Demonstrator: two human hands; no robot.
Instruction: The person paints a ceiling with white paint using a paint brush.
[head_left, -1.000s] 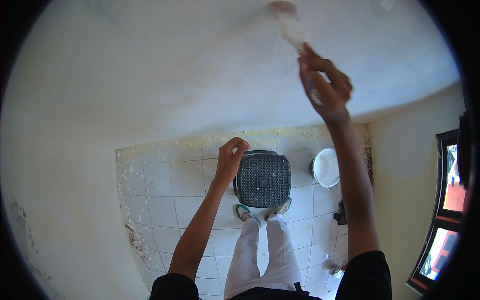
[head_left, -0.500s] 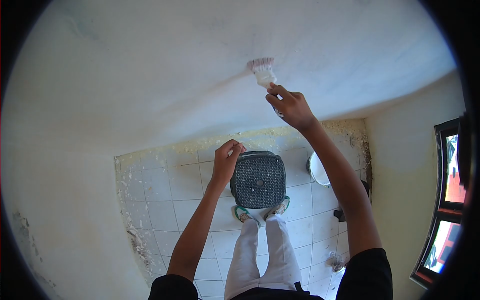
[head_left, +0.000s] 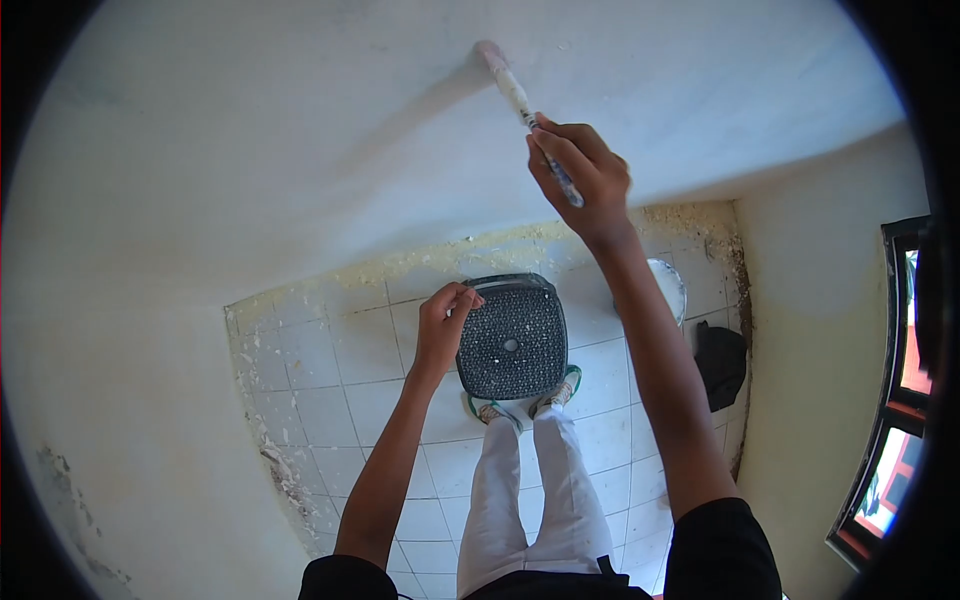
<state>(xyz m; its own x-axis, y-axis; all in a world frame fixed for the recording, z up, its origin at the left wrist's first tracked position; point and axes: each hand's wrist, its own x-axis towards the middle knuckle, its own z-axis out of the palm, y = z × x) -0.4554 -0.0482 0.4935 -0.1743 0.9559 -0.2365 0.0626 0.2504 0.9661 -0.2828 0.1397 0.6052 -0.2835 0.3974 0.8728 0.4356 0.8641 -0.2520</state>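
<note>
My right hand point(head_left: 585, 175) grips the handle of a paintbrush point(head_left: 512, 90), whose pinkish bristles touch the pale wall point(head_left: 300, 130) near the top of the view. The brush is seen nearly edge-on, and its handle end sticks out below my fingers. Lower down, my left hand point(head_left: 445, 318) is held with its fingers curled and pressed together, over the left edge of a dark textured stool point(head_left: 512, 345). Whatever those fingers hold, if anything, is too small to make out.
Behind my right forearm a white bucket point(head_left: 668, 290) is partly hidden, with a dark item point(head_left: 720, 365) beside it on the tiled floor point(head_left: 365, 365). My feet are just below the stool. At the right is a window point(head_left: 890, 440); paint flakes lie along the walls.
My right hand and the brush have moved up the wall, and the brush has turned from flat to edge-on. My left hand stays near the stool's edge. The view has shifted slightly, showing more of the dark item.
</note>
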